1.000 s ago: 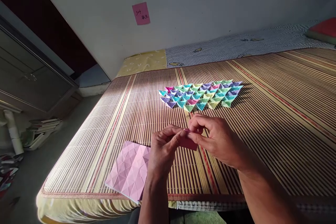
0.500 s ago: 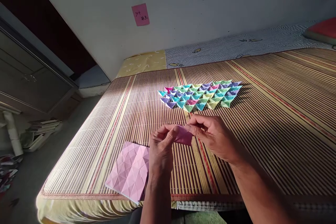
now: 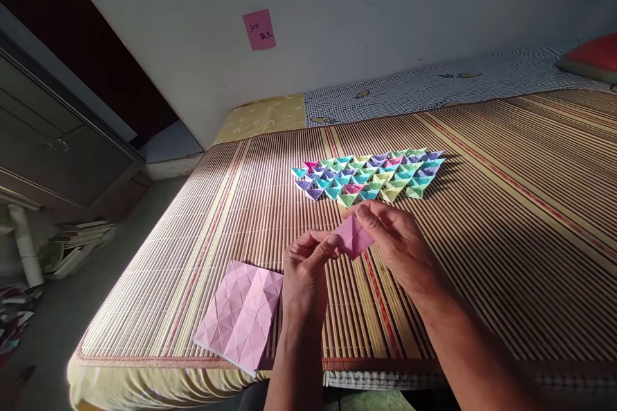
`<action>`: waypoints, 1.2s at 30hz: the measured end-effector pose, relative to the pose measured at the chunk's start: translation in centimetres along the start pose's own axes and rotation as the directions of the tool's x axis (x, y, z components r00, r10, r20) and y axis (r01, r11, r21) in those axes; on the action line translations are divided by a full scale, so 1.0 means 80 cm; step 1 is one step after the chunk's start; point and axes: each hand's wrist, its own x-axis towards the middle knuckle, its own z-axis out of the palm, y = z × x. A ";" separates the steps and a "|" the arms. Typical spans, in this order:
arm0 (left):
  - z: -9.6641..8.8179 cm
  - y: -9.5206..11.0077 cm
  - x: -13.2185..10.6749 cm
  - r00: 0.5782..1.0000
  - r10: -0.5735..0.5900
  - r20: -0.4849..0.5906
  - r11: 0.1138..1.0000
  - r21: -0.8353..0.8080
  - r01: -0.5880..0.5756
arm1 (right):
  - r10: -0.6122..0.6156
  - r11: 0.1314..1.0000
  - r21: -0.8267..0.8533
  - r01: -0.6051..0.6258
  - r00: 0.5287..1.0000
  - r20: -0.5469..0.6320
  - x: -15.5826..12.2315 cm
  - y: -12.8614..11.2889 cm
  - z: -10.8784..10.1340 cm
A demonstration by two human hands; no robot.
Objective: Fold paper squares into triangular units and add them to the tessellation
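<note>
A small folded piece of pink paper (image 3: pixel 354 239) with a crease down its middle is held up between both hands. My left hand (image 3: pixel 308 257) pinches its left corner between thumb and fingers. On the other side, my right hand (image 3: pixel 393 234) grips the upper right edge, thumb in front and fingers partly hidden behind. Beyond the hands, several folded paper boats (image 3: pixel 359 176) in green, blue, purple, yellow and pink stand in close rows. To the left of my left wrist lies a flat pink sheet (image 3: pixel 241 314) creased in a pattern of triangles.
A striped bamboo mat (image 3: pixel 159 257) covers the bed. A pink note (image 3: pixel 259 29) with handwriting is stuck to the wall behind. A red cushion-like item (image 3: pixel 595 54) lies at the far right. Books (image 3: pixel 77 244) are stacked on the floor at left, below a cabinet (image 3: pixel 58 135).
The pink paper has been turned and lifted slightly, and now shows a diamond shape with a middle crease. Both hands have shifted a little to the right.
</note>
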 end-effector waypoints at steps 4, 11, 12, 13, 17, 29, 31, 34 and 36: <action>0.001 -0.005 0.005 0.992 0.028 -0.124 0.989 -0.139 -0.045 | 0.058 0.984 0.157 -0.088 0.981 0.187 0.001 0.008 0.010; 0.000 -0.009 0.008 0.974 -0.056 -0.220 0.950 -0.312 -0.016 | 0.041 0.985 0.159 -0.065 0.988 0.146 -0.003 0.013 0.026; 0.001 -0.009 0.008 0.973 -0.069 -0.221 0.947 -0.322 -0.006 | 0.026 0.987 0.154 -0.045 0.992 0.124 -0.003 0.012 0.025; 0.002 -0.008 0.008 0.972 -0.077 -0.220 0.945 -0.327 0.001 | 0.015 0.987 0.157 -0.031 0.995 0.103 -0.003 0.010 0.024; 0.007 -0.007 0.006 0.978 -0.061 -0.199 0.951 -0.309 -0.004 | 0.013 0.972 0.235 -0.032 0.996 0.085 -0.001 0.007 0.019; 0.015 -0.010 -0.002 0.995 -0.091 0.027 0.976 -0.198 0.094 | -0.121 0.988 0.098 0.118 0.993 0.016 -0.004 -0.003 0.013; 0.012 -0.005 -0.003 0.993 -0.106 0.044 0.986 -0.123 0.111 | -0.180 0.984 -0.010 0.180 0.984 0.016 -0.003 -0.001 0.010; 0.007 0.004 -0.006 0.994 -0.104 0.040 0.995 -0.003 0.104 | -0.278 0.939 -0.200 0.280 0.960 0.039 -0.002 0.001 0.008; 0.003 0.008 -0.006 0.995 -0.098 0.031 0.995 0.023 0.097 | -0.316 0.913 -0.250 0.323 0.946 0.067 -0.002 0.000 0.007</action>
